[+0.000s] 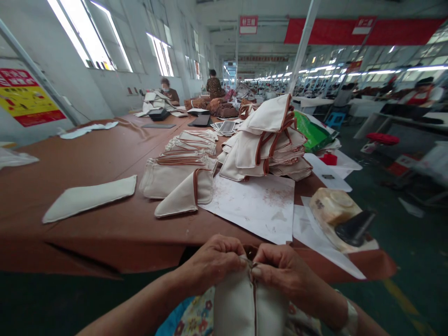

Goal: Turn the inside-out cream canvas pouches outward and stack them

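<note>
At the table's front edge, a cream fabric piece with brown edging [234, 305] hangs down over my lap. My left hand [219, 261] pinches its top on one side of the brown middle seam. On the other side of that seam, my right hand [280, 268] grips the top between thumb and fingers. The two hands almost meet, and their fingers hide part of the upper edge. Beyond them, a folded cream piece [180, 196] with a brown edge leans against a row of similar cream pieces [185, 154].
A tall pile of cream pieces [266, 140] stands on the brown-covered table [105, 233]. White paper [259, 200] lies before it. At right are a yellowish container [334, 205] and a black cone-shaped object [355, 228]. One flat cream piece [91, 198] lies left. Other people sit farther back.
</note>
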Demonstrator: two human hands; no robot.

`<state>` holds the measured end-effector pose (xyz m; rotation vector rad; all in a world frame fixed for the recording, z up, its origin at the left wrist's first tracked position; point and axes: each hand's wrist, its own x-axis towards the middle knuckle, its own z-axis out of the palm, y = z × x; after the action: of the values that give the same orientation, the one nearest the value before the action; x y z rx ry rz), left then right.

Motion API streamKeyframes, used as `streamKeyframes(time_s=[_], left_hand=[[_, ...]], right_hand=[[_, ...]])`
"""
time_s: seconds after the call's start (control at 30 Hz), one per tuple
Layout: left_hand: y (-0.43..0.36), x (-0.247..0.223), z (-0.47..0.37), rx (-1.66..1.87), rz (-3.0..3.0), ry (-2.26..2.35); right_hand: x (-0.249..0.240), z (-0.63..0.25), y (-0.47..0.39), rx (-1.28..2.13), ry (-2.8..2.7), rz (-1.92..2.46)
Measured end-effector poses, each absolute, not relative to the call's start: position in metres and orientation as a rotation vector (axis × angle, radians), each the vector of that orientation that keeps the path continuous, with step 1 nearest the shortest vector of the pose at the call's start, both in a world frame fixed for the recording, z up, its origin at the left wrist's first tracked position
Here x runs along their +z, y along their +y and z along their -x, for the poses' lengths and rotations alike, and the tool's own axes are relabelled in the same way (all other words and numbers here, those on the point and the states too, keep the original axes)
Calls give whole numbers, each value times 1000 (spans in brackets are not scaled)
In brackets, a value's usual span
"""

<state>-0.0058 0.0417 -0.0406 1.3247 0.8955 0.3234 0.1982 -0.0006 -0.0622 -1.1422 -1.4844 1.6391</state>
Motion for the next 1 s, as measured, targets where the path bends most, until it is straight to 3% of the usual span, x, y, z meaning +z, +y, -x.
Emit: streamKeyframes(time_s=[0.63, 0.87, 1.0], left_hand=[[32, -35, -11, 271, -1361, 979], [24, -41, -10, 384, -1116, 876], [21, -43, -6, 371, -1081, 920]], right_hand=[[-53, -194, -1, 1481, -1403, 1340], [-59, -199, -12, 590, -2063, 872], [-65, -210, -17, 262, -2397, 746]])
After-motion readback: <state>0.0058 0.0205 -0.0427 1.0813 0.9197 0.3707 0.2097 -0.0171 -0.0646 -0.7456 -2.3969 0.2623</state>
